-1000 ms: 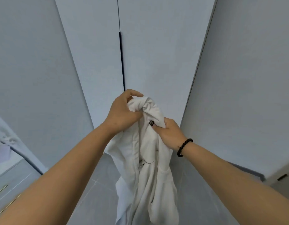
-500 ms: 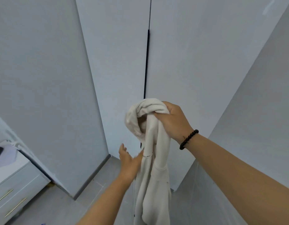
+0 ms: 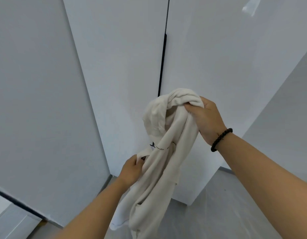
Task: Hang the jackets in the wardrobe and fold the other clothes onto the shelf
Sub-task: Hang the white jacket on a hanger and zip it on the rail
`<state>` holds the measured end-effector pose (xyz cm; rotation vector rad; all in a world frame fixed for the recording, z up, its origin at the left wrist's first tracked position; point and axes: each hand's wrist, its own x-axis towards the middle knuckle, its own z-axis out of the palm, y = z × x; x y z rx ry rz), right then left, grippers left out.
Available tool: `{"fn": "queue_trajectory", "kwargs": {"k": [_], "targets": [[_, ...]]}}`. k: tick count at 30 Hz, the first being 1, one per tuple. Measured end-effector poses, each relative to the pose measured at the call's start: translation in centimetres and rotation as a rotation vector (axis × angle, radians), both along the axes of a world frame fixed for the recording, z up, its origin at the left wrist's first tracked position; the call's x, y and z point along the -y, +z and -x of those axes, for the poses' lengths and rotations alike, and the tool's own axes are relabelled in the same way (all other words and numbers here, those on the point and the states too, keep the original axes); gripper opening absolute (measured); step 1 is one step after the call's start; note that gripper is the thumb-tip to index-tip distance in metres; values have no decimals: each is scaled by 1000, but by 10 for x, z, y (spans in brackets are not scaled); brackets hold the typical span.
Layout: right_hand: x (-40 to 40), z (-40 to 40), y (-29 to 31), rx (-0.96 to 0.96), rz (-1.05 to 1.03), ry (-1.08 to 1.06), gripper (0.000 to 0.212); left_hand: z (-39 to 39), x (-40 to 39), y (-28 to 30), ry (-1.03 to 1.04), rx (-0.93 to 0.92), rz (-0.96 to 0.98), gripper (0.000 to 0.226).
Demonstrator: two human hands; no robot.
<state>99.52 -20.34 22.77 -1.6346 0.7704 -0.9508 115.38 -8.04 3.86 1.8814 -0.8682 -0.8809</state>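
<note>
Right hand [image 3: 207, 120]: gripping the bunched top of the white garment [image 3: 164, 163], fingers curled round a thick roll of fabric, holding it up at the higher of the two hands.
Left hand [image 3: 133, 169]: pinching a lower fold of the same garment, thumb and fingers closing on the cloth just below a small dark label; sitting lower than the right hand and to its left.
White garment: hanging between the two hands, looping over beside the right hand like a hood, then trailing down past the left hand in long loose folds and ending below both forearms near the bottom edge of the view.
Bracelet [image 3: 221, 139]: circling the right wrist, dark beads, just behind the gripping hand.
Wardrobe doors [image 3: 118, 66]: standing closed beyond both hands, pale grey panels meeting at a dark vertical gap [image 3: 162, 62] directly above the right hand's bundle.
Side wall [image 3: 278, 118]: rising to the right of the right forearm, plain and pale.
Floor [image 3: 223, 213]: lying below the right forearm, grey and glossy.
Low unit [image 3: 9, 221]: showing only partly, far left of the left forearm, pale with a dark edge; too little visible for telling what it is.
</note>
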Motion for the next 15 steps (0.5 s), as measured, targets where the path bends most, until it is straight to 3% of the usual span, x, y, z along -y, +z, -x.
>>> {"fn": "queue_trajectory", "kwargs": {"k": [4, 10, 15], "targets": [[13, -10, -26, -77, -27, -66, 11, -27, 5, 23, 63, 61, 108, 41], [34, -24, -77, -243, -98, -94, 29, -50, 16, 70, 165, -26, 269, 41], [50, -32, -115, -378, -179, -80, 21, -49, 31, 112, 156, -63, 425, 31]]}}
